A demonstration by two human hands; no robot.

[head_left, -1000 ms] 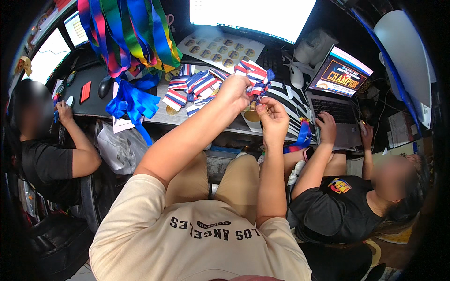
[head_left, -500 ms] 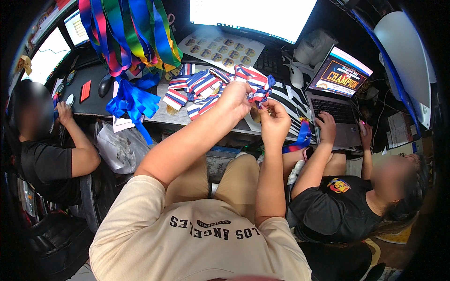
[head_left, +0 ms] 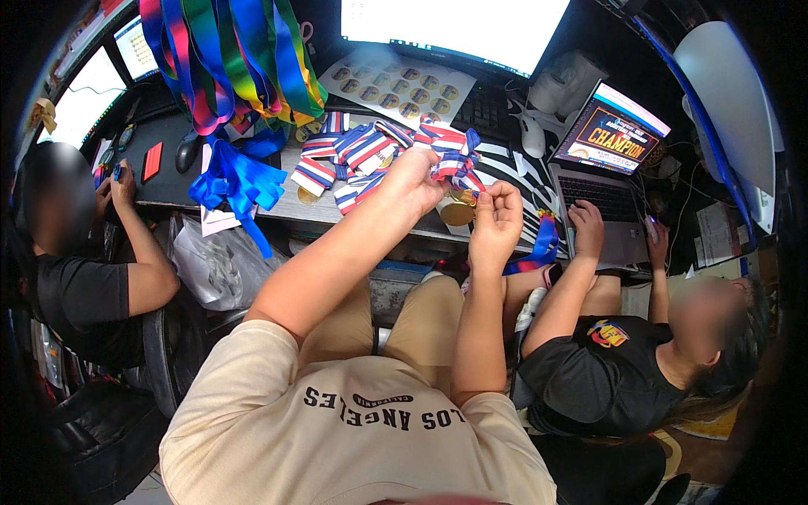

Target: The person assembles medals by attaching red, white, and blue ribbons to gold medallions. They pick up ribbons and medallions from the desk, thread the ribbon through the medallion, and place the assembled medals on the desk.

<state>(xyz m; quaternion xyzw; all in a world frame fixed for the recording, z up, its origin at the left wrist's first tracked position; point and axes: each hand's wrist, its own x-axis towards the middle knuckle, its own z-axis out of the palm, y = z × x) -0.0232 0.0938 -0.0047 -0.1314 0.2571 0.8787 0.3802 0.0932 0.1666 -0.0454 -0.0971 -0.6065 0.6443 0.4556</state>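
My left hand [head_left: 412, 183] is closed around a bunched red, white and blue striped medal ribbon [head_left: 457, 160]. A round gold medal [head_left: 458, 214] hangs below the bunch, between my two hands. To its right, my right hand [head_left: 497, 223] pinches the lower end of the ribbon between thumb and fingertips; the exact grip is partly hidden. On the desk left of my left hand lies a pile of similar striped ribbons [head_left: 358, 151], with another gold medal [head_left: 308, 195] at its near edge.
Blue ribbons [head_left: 236, 181] and hanging multicoloured ribbons [head_left: 236, 63] are at left. A sheet of round gold stickers [head_left: 400, 88] lies before the monitor [head_left: 454, 29]. Co-workers sit on both sides; the right one's hand [head_left: 587, 227] rests on a laptop [head_left: 602, 189].
The gold medal has come into fuller view below the ribbon. My right hand has shifted slightly right, and my left hand slightly left. The left co-worker's hands have drawn closer together.
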